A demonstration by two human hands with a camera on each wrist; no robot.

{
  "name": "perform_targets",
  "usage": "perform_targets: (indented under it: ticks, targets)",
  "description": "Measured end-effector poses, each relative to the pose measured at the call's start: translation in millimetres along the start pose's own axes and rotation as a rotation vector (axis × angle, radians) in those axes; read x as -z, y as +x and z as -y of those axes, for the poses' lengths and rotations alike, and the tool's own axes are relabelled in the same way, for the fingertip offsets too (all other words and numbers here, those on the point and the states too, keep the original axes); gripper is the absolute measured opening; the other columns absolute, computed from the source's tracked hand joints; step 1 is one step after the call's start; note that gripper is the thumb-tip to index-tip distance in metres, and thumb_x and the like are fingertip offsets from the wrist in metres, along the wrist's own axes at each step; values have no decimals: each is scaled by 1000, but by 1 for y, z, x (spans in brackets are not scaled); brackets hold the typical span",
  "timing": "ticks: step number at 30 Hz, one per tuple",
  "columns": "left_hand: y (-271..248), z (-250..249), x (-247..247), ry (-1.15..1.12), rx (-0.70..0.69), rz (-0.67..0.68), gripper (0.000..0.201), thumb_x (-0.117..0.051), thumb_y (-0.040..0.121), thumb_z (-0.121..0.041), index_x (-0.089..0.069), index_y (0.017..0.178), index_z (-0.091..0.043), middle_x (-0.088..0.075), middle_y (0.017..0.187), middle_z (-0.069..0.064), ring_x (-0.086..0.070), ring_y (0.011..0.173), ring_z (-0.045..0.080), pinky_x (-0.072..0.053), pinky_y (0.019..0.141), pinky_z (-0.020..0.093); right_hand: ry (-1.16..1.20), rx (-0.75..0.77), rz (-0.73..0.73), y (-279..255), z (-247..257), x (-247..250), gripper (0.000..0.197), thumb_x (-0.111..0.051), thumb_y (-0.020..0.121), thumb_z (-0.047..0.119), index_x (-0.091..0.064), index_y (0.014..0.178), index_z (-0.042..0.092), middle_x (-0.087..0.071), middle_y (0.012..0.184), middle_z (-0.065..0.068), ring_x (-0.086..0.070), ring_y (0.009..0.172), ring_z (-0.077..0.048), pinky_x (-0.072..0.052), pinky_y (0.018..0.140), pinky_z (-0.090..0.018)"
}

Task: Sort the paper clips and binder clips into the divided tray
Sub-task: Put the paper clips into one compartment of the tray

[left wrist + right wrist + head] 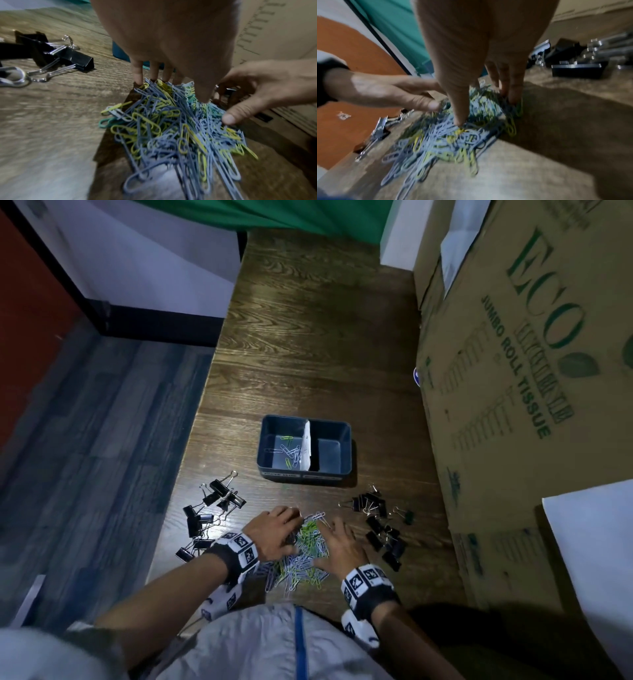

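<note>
You're gathering the paper clips (306, 546) on the tabletop (308, 354): left hand (274, 530) and right hand (339, 546) both spread, fingertips down, gripping nothing. Next you're probably closing on a bunch for the tray (346, 451) left half.

Large brown cardboard box (520, 344) on the right, green print: "ECO", below it "JUMBO ROLL TISSUE"; the line between them is too blurred to read. Dark blue divided plastic tray (305, 474): front-wall labels present, illegible. Wristbands: coded markers only.
</note>
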State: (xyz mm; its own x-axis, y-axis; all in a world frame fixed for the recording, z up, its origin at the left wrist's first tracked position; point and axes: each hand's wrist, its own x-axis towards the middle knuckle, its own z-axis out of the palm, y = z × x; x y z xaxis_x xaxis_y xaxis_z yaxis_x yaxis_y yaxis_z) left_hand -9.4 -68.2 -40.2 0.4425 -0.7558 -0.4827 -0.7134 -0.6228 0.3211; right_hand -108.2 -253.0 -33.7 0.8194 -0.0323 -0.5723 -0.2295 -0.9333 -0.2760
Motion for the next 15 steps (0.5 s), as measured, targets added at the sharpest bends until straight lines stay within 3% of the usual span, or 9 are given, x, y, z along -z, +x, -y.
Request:
perform_targets:
  ticks: [3, 7, 11, 15]
  targets:
    - [-9, -3, -7, 16, 36, -34, 68, -62, 86, -39, -31, 143, -20, -31, 145, 5, -33, 128, 25, -47, 95, 40, 29, 11, -69, 4, 3, -11, 87, -79, 77, 44, -32, 150, 32, -32, 145, -8, -39, 132, -30, -45, 104, -45]
    - [-8, -4, -11, -104, 116, -166, 48, -61, 87, -13, -46, 133, -18, -45, 131, 9, -46, 116, 26, -50, 88, 35, 132, 27, -92, 8, 9, -17, 71, -82, 78, 32, -47, 140, 29, -35, 145, -4, -46, 131, -31, -47, 104, -48]
    - [-9, -1, -13, -221, 147, -246, 41, -68, 83, -11, -56, 121, -22, -55, 114, 2, -58, 95, 19, -50, 76, 24, 176, -15, -132, 3, 13, -6, 53, -71, 87, 15, -53, 136, 23, -43, 147, -5, -47, 130, -30, -43, 105, -44]
    - [-14, 3, -9, -345, 208, -264, 22, -66, 87, -14, -63, 107, -23, -60, 98, -4, -60, 81, 15, -48, 68, 17, 205, -75, -178, 4, 18, 12, 32, -61, 88, 4, -69, 109, 26, -68, 118, -5, -66, 99, -27, -55, 85, -38]
